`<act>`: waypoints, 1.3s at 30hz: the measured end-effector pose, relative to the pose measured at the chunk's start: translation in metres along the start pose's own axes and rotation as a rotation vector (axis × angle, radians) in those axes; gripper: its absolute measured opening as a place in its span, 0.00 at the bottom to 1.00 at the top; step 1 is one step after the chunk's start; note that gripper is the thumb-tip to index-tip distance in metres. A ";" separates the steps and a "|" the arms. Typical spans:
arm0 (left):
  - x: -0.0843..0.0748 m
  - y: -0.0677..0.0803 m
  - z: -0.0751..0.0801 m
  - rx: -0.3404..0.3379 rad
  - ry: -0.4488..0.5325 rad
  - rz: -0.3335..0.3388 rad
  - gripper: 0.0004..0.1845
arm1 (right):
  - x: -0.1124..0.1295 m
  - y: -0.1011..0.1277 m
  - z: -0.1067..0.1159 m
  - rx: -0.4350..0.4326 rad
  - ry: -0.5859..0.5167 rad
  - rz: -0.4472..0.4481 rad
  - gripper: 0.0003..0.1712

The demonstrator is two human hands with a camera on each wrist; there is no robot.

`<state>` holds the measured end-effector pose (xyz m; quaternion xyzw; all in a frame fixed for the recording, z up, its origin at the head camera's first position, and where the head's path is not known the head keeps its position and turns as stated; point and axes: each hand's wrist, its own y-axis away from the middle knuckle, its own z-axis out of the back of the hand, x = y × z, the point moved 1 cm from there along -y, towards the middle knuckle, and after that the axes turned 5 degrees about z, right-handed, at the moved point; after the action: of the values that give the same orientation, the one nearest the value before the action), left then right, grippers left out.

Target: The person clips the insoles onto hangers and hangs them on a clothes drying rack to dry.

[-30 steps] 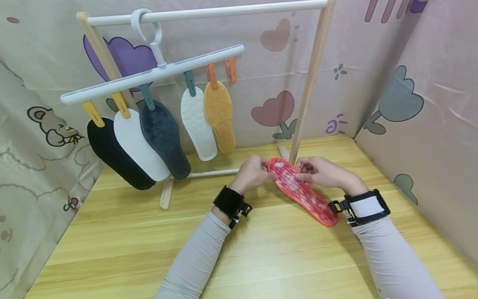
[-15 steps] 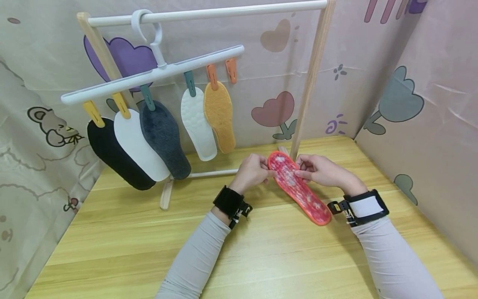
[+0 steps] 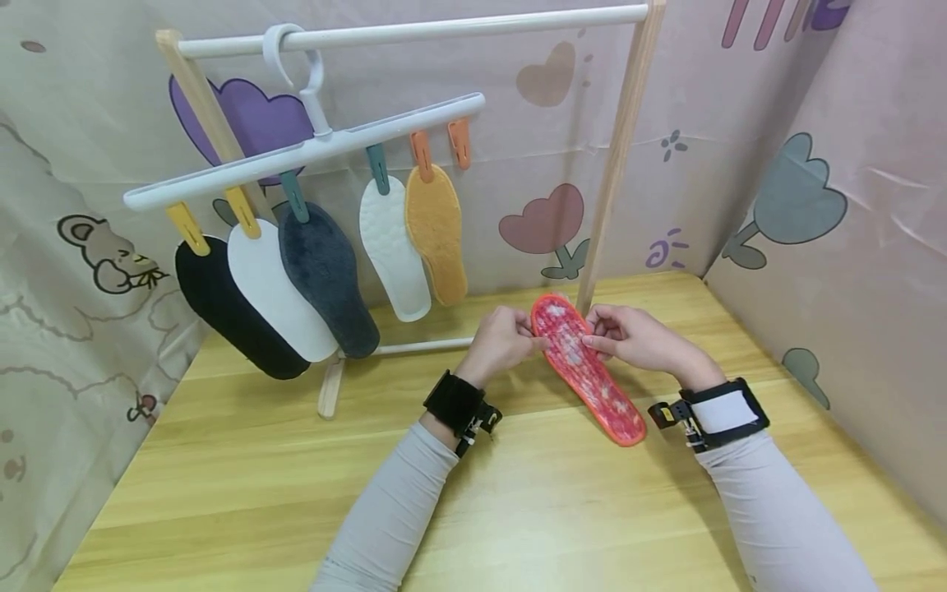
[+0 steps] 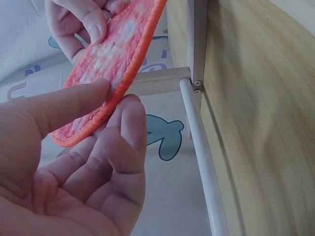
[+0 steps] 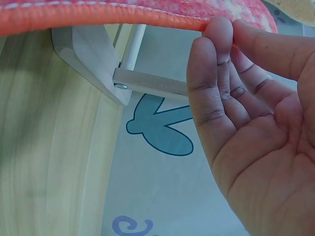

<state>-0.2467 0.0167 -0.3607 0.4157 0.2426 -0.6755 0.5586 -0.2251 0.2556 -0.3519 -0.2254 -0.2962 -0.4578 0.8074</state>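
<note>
A red-and-white mottled insole (image 3: 588,374) with an orange stitched edge slants between both hands, over the table near the rack's right post. My left hand (image 3: 505,343) pinches its left edge near the upper end, thumb on the mottled face and fingers behind, as the left wrist view shows on the insole (image 4: 118,54). On the opposite edge, my right hand (image 3: 635,339) pinches it between thumb and fingertips. In the right wrist view the orange edge (image 5: 98,17) runs across the top, gripped by the right hand (image 5: 261,108).
A white hanger (image 3: 311,150) hangs tilted from the rack's top bar (image 3: 414,31). Clips hold a black insole (image 3: 229,308), a white one, a dark grey insole (image 3: 325,275), another white one and a yellow insole (image 3: 435,234). An orange clip (image 3: 459,144) at the right end holds nothing.
The insole's lower end has swung left and its upper end has risen slightly, so it stands a little steeper. Both hands keep their pinch and have barely moved.
</note>
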 end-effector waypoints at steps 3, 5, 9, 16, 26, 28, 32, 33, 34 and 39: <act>0.000 0.000 0.001 -0.006 0.023 -0.009 0.07 | 0.000 -0.001 -0.001 -0.011 -0.012 -0.005 0.06; -0.001 0.001 0.002 -0.021 0.031 -0.026 0.07 | 0.001 -0.002 -0.002 -0.022 -0.023 -0.006 0.06; -0.002 0.000 0.005 -0.054 0.038 -0.057 0.06 | 0.000 -0.005 -0.003 -0.042 -0.042 -0.013 0.05; -0.002 0.000 0.012 -0.091 0.114 -0.103 0.07 | 0.001 -0.011 -0.005 -0.070 -0.062 0.001 0.04; 0.005 0.001 0.025 -0.191 0.103 -0.212 0.08 | 0.007 -0.022 -0.009 -0.060 -0.127 -0.012 0.05; 0.006 0.001 0.028 -0.209 0.098 -0.218 0.09 | 0.009 -0.025 -0.010 -0.058 -0.142 -0.013 0.05; 0.009 0.002 0.033 -0.236 0.079 -0.226 0.10 | 0.013 -0.031 -0.010 -0.055 -0.159 -0.007 0.07; 0.010 0.002 0.034 -0.242 0.072 -0.231 0.10 | 0.014 -0.032 -0.010 -0.052 -0.159 -0.008 0.07; 0.011 0.002 0.036 -0.248 0.065 -0.236 0.10 | 0.015 -0.034 -0.010 -0.048 -0.160 -0.005 0.08; 0.014 0.004 0.041 -0.262 0.062 -0.263 0.09 | 0.019 -0.040 -0.010 -0.025 -0.157 -0.002 0.08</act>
<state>-0.2557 -0.0250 -0.3497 0.3247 0.3976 -0.6923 0.5072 -0.2491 0.2186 -0.3420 -0.2704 -0.3531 -0.4430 0.7784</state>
